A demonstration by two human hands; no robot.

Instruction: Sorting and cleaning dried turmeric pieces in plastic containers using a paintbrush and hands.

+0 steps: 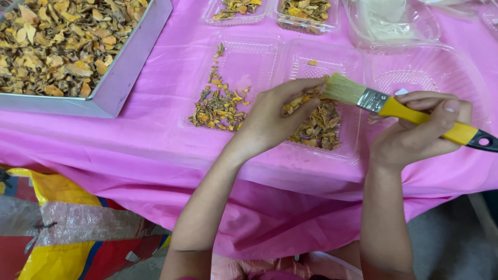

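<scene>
Between both hands, the brush (404, 111) lies level, bristles toward the left hand (275, 116). Right hand (420, 132) clamps its yellow handle; left fingers pinch dried pieces (298, 103) above the clear tray (244, 57).

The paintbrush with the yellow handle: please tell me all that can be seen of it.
The paintbrush has pale straw-coloured bristles, a shiny metal band, and a yellow handle with a black end that has a hole. It lies nearly level, slanting down to the right, bristles pointing left. The right hand grips its handle. The bristle tip touches the left hand, which holds dried yellow pieces above a clear plastic tray.
</scene>
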